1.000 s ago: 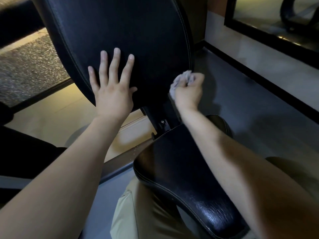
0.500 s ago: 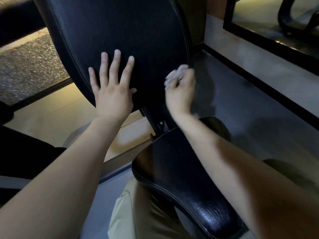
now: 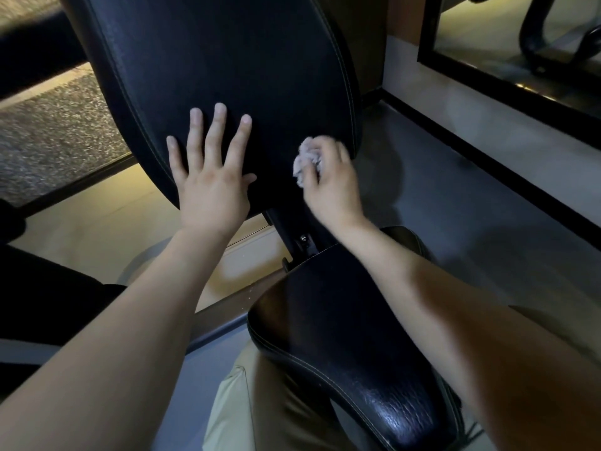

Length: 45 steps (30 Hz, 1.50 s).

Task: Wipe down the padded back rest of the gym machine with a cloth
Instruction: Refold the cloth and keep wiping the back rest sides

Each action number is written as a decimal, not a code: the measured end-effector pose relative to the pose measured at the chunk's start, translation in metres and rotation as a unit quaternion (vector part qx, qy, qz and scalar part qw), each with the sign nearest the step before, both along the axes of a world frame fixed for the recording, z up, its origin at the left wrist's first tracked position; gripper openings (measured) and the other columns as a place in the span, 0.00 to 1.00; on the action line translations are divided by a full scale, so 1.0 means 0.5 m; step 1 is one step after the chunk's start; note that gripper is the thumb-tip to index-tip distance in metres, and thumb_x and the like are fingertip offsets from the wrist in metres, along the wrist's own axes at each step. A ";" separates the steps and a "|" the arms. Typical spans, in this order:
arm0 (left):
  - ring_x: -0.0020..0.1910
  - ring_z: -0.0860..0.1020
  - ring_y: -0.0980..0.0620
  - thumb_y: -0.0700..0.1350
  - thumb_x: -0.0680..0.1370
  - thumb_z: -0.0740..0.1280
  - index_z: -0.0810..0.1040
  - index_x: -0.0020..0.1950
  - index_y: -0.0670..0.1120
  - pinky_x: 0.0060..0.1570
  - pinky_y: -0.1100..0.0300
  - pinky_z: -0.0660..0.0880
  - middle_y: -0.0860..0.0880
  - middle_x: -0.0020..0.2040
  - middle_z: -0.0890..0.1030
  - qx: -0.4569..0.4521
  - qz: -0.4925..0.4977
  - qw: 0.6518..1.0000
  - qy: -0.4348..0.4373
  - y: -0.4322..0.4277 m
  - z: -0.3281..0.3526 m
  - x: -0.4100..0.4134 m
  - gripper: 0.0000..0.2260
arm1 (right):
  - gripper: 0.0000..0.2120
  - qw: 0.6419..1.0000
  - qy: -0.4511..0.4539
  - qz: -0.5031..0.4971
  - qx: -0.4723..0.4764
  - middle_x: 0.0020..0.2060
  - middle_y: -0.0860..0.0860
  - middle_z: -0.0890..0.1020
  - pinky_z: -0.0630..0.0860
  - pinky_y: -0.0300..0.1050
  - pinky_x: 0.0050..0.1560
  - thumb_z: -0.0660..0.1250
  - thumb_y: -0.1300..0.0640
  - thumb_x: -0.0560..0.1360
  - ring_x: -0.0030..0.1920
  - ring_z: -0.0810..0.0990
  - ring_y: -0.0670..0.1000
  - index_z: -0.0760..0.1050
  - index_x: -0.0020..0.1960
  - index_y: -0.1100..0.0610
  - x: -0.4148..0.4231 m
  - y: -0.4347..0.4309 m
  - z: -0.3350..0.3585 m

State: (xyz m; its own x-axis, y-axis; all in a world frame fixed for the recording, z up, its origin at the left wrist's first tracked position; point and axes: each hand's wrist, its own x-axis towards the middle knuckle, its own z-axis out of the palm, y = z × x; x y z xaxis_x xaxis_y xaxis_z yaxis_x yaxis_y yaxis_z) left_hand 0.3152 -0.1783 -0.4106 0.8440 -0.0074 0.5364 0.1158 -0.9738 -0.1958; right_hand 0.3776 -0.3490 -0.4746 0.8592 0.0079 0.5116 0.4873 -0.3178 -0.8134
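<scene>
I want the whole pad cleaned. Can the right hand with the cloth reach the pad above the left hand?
Probably yes. The right hand grips the cloth at the lower right edge of the back rest, and the pad above the left hand lies bare, with nothing across the way.

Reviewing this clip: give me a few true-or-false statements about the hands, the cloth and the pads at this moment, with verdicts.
1. The left hand lies flat, fingers spread, on the back rest. True.
2. The right hand grips a bunched cloth near the back rest's lower right edge. True.
3. The cloth lies on the seat pad. False: it is held up at the back rest, above the seat pad.
4. Both hands hold the cloth. False: only the right hand does.
</scene>
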 end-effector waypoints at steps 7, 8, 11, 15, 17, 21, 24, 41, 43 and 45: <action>0.82 0.43 0.42 0.49 0.79 0.69 0.50 0.83 0.56 0.77 0.34 0.42 0.48 0.84 0.48 -0.002 0.000 1.000 0.002 0.000 0.006 -0.002 0.38 | 0.11 0.990 -0.017 -0.103 0.090 0.58 0.56 0.77 0.70 0.25 0.51 0.63 0.59 0.81 0.52 0.76 0.45 0.74 0.63 0.60 0.025 0.022 0.043; 0.82 0.43 0.42 0.50 0.79 0.69 0.50 0.83 0.56 0.77 0.34 0.42 0.48 0.84 0.48 -0.001 0.001 1.000 0.003 0.001 0.006 -0.001 0.38 | 0.12 0.996 -0.042 -0.064 0.047 0.59 0.56 0.77 0.72 0.30 0.52 0.63 0.59 0.82 0.53 0.77 0.47 0.74 0.64 0.60 0.015 0.026 0.033; 0.82 0.43 0.42 0.50 0.79 0.69 0.50 0.83 0.56 0.77 0.34 0.42 0.48 0.84 0.49 0.003 0.001 1.000 0.004 0.000 0.004 -0.002 0.38 | 0.12 0.994 -0.093 -0.008 -0.047 0.57 0.56 0.76 0.75 0.36 0.51 0.63 0.58 0.82 0.52 0.79 0.51 0.75 0.64 0.59 0.036 -0.009 0.027; 0.82 0.43 0.42 0.50 0.79 0.69 0.50 0.83 0.56 0.77 0.34 0.43 0.48 0.84 0.48 0.002 0.002 1.000 0.006 0.000 0.007 -0.002 0.38 | 0.11 0.987 -0.025 -0.146 0.062 0.55 0.57 0.78 0.65 0.21 0.44 0.63 0.58 0.81 0.47 0.74 0.45 0.76 0.62 0.60 0.066 -0.024 0.071; 0.82 0.43 0.42 0.50 0.79 0.69 0.50 0.83 0.56 0.77 0.34 0.43 0.48 0.84 0.48 0.002 0.004 1.000 0.008 0.000 0.009 -0.002 0.38 | 0.12 0.988 -0.038 -0.141 0.056 0.56 0.57 0.77 0.67 0.25 0.46 0.63 0.58 0.82 0.49 0.77 0.49 0.75 0.64 0.60 0.047 0.008 0.073; 0.82 0.43 0.42 0.50 0.80 0.69 0.51 0.83 0.56 0.77 0.35 0.43 0.48 0.84 0.49 0.002 0.000 1.000 0.004 0.001 0.009 -0.002 0.38 | 0.14 0.987 -0.133 -0.003 -0.090 0.57 0.58 0.76 0.77 0.41 0.50 0.62 0.58 0.83 0.51 0.80 0.55 0.74 0.67 0.60 0.047 -0.019 0.051; 0.82 0.43 0.41 0.49 0.80 0.69 0.51 0.83 0.55 0.77 0.34 0.42 0.47 0.84 0.49 0.002 -0.003 1.000 0.003 -0.002 0.008 -0.004 0.37 | 0.12 0.988 -0.096 -0.112 -0.039 0.55 0.59 0.76 0.69 0.33 0.46 0.62 0.58 0.82 0.48 0.79 0.55 0.76 0.64 0.61 0.086 -0.059 0.073; 0.82 0.45 0.43 0.50 0.78 0.70 0.54 0.82 0.56 0.78 0.36 0.43 0.49 0.84 0.51 -0.003 0.003 1.000 -0.006 -0.002 0.009 -0.004 0.38 | 0.14 0.971 -0.183 0.044 -0.144 0.53 0.59 0.75 0.79 0.49 0.47 0.61 0.60 0.82 0.46 0.79 0.56 0.75 0.65 0.61 0.034 0.003 0.079; 0.82 0.45 0.43 0.50 0.78 0.70 0.55 0.82 0.55 0.78 0.36 0.44 0.49 0.84 0.51 -0.002 0.002 1.000 -0.007 -0.002 0.008 -0.004 0.37 | 0.13 0.965 -0.199 0.048 -0.164 0.53 0.59 0.75 0.80 0.49 0.47 0.60 0.58 0.83 0.47 0.79 0.56 0.76 0.64 0.60 0.055 -0.021 0.088; 0.82 0.45 0.43 0.50 0.78 0.70 0.55 0.82 0.54 0.78 0.36 0.43 0.49 0.84 0.51 -0.004 0.002 1.000 -0.004 -0.002 0.009 -0.004 0.36 | 0.12 0.977 -0.179 -0.028 -0.111 0.52 0.59 0.75 0.79 0.46 0.46 0.60 0.58 0.83 0.46 0.79 0.53 0.77 0.63 0.60 0.077 -0.031 0.106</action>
